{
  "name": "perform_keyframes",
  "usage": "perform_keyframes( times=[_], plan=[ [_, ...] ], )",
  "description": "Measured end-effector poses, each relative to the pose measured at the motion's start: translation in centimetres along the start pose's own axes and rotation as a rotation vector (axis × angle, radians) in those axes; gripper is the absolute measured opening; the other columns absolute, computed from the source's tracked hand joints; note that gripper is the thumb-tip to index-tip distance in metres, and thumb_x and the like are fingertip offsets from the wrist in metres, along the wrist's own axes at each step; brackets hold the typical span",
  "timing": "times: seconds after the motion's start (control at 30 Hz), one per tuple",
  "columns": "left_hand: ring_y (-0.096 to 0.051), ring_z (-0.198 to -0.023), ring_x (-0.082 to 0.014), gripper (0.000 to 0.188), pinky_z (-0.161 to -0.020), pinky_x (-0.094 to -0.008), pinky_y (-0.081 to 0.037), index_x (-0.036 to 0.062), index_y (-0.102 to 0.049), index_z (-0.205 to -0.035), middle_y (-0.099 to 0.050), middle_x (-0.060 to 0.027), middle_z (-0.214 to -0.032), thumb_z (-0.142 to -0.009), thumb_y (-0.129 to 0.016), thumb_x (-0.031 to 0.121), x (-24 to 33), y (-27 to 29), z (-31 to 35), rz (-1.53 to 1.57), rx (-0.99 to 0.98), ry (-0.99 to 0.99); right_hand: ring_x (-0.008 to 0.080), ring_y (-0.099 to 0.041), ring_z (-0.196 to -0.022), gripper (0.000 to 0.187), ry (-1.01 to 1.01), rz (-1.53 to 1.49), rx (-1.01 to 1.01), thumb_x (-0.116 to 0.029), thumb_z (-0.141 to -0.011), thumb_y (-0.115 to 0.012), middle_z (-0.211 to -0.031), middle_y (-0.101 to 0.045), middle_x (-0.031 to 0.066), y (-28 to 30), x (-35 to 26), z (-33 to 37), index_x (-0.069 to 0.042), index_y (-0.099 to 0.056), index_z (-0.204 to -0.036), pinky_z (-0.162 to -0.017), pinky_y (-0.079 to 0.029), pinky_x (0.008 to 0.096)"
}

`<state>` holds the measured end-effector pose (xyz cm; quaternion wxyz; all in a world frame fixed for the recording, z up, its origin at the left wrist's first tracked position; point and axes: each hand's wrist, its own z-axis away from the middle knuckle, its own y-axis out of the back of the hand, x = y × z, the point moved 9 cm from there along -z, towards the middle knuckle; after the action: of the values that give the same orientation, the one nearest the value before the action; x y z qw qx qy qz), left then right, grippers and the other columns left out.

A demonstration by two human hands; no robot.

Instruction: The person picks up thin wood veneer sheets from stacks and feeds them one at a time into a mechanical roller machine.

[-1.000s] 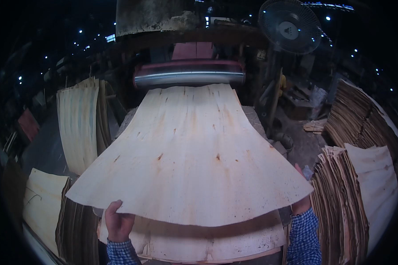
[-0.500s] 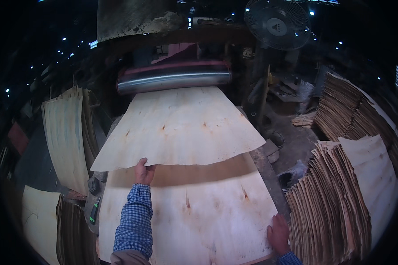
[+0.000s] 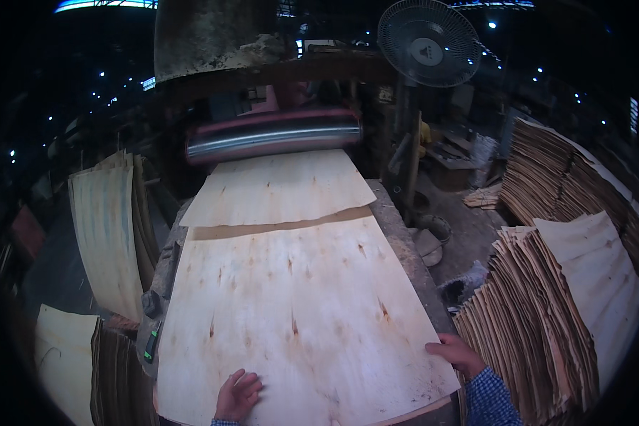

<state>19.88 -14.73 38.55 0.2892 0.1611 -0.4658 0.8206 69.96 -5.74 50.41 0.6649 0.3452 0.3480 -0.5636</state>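
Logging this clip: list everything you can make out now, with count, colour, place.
Metal roller: one, silvery, upper centre
Upper veneer sheet: one, pale, below roller
Lower veneer sheet: one, pale, lower centre
Veneer stacks: several, pale and brown, both sides
Fan: one, grey, upper right of centre
Bucket: one, grey, right of centre
Tool: one, green-black, left of sheets
Background: mostly too dark
Sleeves: two, blue checked, lower edge
Left grip: one, bare, over lower sheet
Right grip: one, bare, lower sheet's right edge

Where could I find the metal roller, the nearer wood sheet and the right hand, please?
Metal roller [image 3: 275, 136]: head view, middle of its shiny curved surface.
Nearer wood sheet [image 3: 316, 316]: head view, middle of its upper face.
Right hand [image 3: 459, 355]: head view, on the back of the hand.
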Motion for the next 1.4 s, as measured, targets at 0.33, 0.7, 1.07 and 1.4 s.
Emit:
perform_keyframes(
  times=[0.33, 0.7, 1.07, 1.4],
  plan=[
    [-0.057, -0.116, -0.0307, 0.060, -0.095, -0.0421, -0.050, 0.0020, -0.046, -0.135, -0.054, -0.0211, -0.131, -0.096, -0.048, 0.048, -6.0, 1.2, 13.0, 0.245, -0.244, -0.005, 0.0217, -0.065, -0.097, 0.040, 0.298, -0.378, -0.255, -0.010, -0.086, -0.052, -0.110, -0.065, 0.0145, -2.5, -9.3, 4.7, 0.008, -0.054, -0.122, -0.086, -0.051, 0.0313],
    [-0.052, -0.121, -0.0298, 0.044, -0.104, -0.0427, -0.042, -0.0007, -0.045, -0.134, -0.054, -0.0158, -0.132, -0.093, -0.052, 0.014, -3.2, 4.5, 9.7, 0.064, 0.120, -0.226, 0.0209, -0.061, -0.104, 0.043, 0.161, -0.315, -0.053, -0.011, -0.085, -0.053, -0.113, -0.064, 0.0127, -0.2, 3.4, -2.3, 0.002, -0.055, -0.126, -0.091, -0.047, 0.0310],
    [-0.039, -0.133, -0.0339, 0.066, -0.112, -0.0486, -0.031, -0.0006, -0.031, -0.143, -0.042, -0.0187, -0.142, -0.082, -0.052, 0.010, 6.2, -7.0, 15.3, 0.048, -0.138, -0.501, 0.0239, -0.065, -0.096, 0.050, 0.405, -0.434, -0.046, -0.017, -0.082, -0.049, -0.110, -0.065, 0.0174, -2.1, -11.4, 6.4, 0.008, -0.053, -0.125, -0.086, -0.050, 0.0319],
    [-0.053, -0.122, -0.0287, 0.050, -0.106, -0.0430, -0.042, -0.0045, -0.039, -0.135, -0.053, -0.0170, -0.132, -0.088, -0.051, 0.007, 15.8, -15.0, 7.5, 0.308, -0.221, -0.499, 0.0305, -0.059, -0.111, 0.052, 0.530, -0.999, -0.349, -0.034, -0.097, -0.045, -0.123, -0.060, 0.0161, -0.2, -14.1, -4.8, 0.003, -0.048, -0.133, -0.095, -0.049, 0.0396]
  ],
)
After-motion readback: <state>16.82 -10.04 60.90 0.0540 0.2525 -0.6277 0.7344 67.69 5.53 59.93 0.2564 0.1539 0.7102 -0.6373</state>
